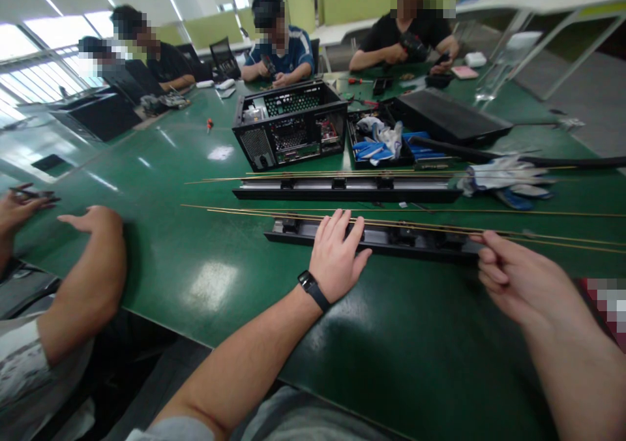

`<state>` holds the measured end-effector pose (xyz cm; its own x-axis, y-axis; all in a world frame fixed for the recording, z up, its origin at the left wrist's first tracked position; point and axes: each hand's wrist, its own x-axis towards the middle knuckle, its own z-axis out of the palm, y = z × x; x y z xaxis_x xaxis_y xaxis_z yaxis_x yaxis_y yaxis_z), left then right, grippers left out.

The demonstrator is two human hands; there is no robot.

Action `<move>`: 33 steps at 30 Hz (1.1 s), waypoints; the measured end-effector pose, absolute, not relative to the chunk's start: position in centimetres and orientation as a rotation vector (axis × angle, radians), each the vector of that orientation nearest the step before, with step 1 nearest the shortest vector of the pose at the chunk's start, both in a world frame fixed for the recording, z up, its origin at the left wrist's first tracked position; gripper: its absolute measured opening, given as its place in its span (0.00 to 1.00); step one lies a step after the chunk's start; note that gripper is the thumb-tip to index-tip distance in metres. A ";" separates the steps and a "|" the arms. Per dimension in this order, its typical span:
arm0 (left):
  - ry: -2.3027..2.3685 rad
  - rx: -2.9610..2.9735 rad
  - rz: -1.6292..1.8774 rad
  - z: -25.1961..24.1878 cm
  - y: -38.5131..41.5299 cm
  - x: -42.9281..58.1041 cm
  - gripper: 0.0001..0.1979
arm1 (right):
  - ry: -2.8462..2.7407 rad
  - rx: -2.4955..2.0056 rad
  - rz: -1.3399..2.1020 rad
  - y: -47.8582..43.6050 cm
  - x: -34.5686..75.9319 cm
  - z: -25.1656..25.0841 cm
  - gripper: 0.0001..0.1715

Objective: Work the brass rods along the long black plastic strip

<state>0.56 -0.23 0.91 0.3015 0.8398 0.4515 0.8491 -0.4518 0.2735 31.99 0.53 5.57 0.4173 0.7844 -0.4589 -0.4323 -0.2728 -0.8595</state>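
Observation:
My left hand lies flat with fingers spread on a long black rail lying across the green table. Thin brass rods run along the top of this rail. My right hand is closed in a pinch on one brass rod near the rail's right end. A second black rail with more brass rods lies just beyond the first.
An open black computer case and a tray of parts with gloves stand behind the rails. White gloves lie at right. A co-worker's arm rests on the table at left. Several people sit at the far side.

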 end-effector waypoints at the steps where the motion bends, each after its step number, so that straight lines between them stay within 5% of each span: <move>1: -1.638 -2.521 -0.861 0.9 -0.2 0.6 0.31 | -0.332 -1.413 1.213 0.5 31.9 5.7 0.13; 33: -1.624 -2.533 -0.846 0.9 -0.2 0.1 0.31 | -0.237 -1.432 1.131 0.8 31.7 6.3 0.19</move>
